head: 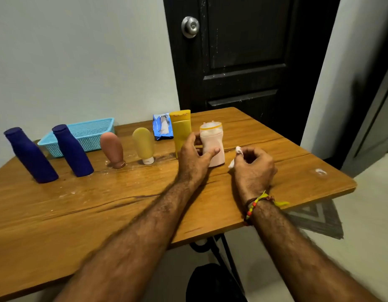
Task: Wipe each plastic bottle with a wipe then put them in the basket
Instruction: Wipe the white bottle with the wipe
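A pale pink bottle (211, 139) with a clear, yellow-rimmed cap stands upright on the wooden table (123, 203). My left hand (194, 158) wraps around its left side, thumb across the front. My right hand (253, 167) sits just right of it, closed around a crumpled white wipe (238, 150). A row of bottles stands to the left: a tall yellow bottle (181, 129), a small yellow tube (143, 144), a brown tube (112, 149) and two dark blue bottles (72, 150) (29, 154). The blue basket (88, 131) at the back left looks empty.
A blue wipes packet (162, 127) lies behind the yellow bottles near the wall. A black door (243, 51) rises behind the table. The table's right edge (350, 184) drops to a light floor with a grey patterned mat (317, 219). White smears mark the tabletop.
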